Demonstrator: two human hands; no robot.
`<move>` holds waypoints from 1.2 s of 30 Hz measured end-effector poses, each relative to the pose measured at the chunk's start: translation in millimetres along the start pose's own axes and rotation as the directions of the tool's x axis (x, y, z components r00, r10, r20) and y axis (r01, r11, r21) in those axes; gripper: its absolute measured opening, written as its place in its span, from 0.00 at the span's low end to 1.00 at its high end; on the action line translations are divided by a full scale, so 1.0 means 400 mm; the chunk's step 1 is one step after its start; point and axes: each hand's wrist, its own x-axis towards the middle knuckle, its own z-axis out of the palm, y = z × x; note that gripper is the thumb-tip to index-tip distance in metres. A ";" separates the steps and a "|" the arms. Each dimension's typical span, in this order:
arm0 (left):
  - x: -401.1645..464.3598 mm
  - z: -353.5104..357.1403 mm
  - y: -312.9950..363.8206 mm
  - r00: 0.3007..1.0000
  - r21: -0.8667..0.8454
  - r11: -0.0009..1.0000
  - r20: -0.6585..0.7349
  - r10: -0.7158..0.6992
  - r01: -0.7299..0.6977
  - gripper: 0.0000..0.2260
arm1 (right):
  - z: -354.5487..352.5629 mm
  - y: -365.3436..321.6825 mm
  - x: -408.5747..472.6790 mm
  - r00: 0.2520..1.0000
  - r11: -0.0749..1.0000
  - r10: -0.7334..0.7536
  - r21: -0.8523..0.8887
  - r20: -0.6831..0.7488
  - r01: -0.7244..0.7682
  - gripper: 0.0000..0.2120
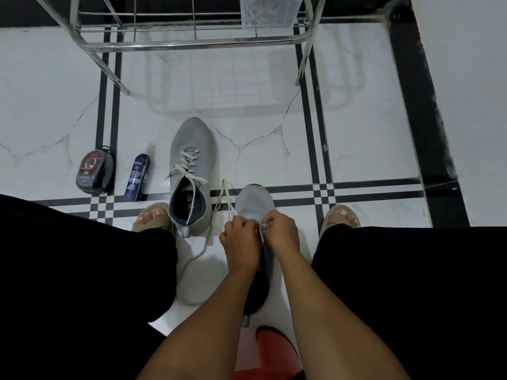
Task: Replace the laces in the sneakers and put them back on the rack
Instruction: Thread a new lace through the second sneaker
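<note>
Grey sneaker [255,207], floor, lower centre: left hand [241,239] and right hand [281,233] each pinching the white lace [225,193] to thread eyelets; laced mate [190,171] just left; rack [192,37] at top, awaiting both

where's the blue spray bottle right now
In the head view the blue spray bottle stands on the floor at left, between the black round case and the laced grey sneaker.

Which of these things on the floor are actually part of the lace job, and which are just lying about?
Part of the job:
near sneaker, being laced by left hand and right hand
its lace
laced sneaker
metal rack

Lying about:
spray can
dark round case
red object
</note>
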 end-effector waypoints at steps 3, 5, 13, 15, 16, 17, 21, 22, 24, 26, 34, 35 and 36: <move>-0.016 -0.001 -0.010 0.997 -0.049 0.997 -0.052 -0.055 0.053 0.22 | 0.001 -0.006 0.010 0.999 0.991 -0.044 -0.126 0.014 0.046 0.06; -0.030 -0.012 -0.022 0.991 -0.102 0.988 -0.053 -0.119 0.113 0.35 | -0.001 -0.008 0.008 1.000 0.994 -0.022 -0.105 0.003 0.022 0.08; -0.056 -0.064 -0.029 0.912 -0.329 0.851 0.139 -0.385 0.409 0.43 | -0.262 -0.077 0.002 0.769 0.516 0.527 0.855 -0.363 0.051 0.05; -0.058 -0.072 -0.030 0.914 -0.314 0.859 0.140 -0.380 0.405 0.45 | -0.368 -0.094 0.013 0.591 0.431 0.600 0.840 -0.539 0.329 0.04; -0.059 -0.076 -0.029 0.917 -0.315 0.861 0.134 -0.376 0.399 0.45 | -0.412 -0.106 0.005 0.489 0.461 0.599 0.773 -0.634 0.436 0.05; -0.060 -0.076 -0.027 0.921 -0.312 0.866 0.124 -0.370 0.390 0.45 | -0.444 -0.119 -0.003 0.402 0.537 0.552 0.681 -0.730 0.498 0.09; -0.073 -0.078 -0.024 0.918 -0.280 0.874 0.146 -0.370 0.397 0.46 | -0.357 -0.141 -0.028 0.654 0.910 0.042 0.298 -0.755 0.287 0.11; -0.074 -0.080 -0.027 0.906 -0.266 0.867 0.177 -0.385 0.420 0.47 | -0.296 -0.127 -0.027 0.814 0.965 -0.051 0.182 -0.578 0.189 0.09; -0.074 -0.082 -0.036 0.873 -0.257 0.842 0.262 -0.412 0.475 0.47 | -0.169 -0.073 -0.025 0.984 0.996 -0.086 -0.027 -0.157 0.083 0.13; -0.065 -0.082 -0.046 0.844 -0.252 0.823 0.332 -0.421 0.509 0.47 | -0.071 -0.023 -0.036 0.996 0.981 -0.065 -0.177 0.054 0.074 0.16; -0.052 -0.075 -0.055 0.854 -0.215 0.861 0.372 -0.364 0.461 0.40 | -0.053 0.016 -0.025 0.984 0.988 0.151 -0.016 -0.093 -0.153 0.13; -0.051 -0.076 -0.056 0.857 -0.239 0.859 0.383 -0.346 0.453 0.41 | -0.059 0.018 -0.017 0.977 0.983 0.182 0.028 -0.110 -0.180 0.12; -0.048 -0.075 -0.057 0.855 -0.284 0.841 0.396 -0.335 0.461 0.40 | -0.064 0.017 -0.012 0.976 0.980 0.196 0.046 -0.096 -0.192 0.12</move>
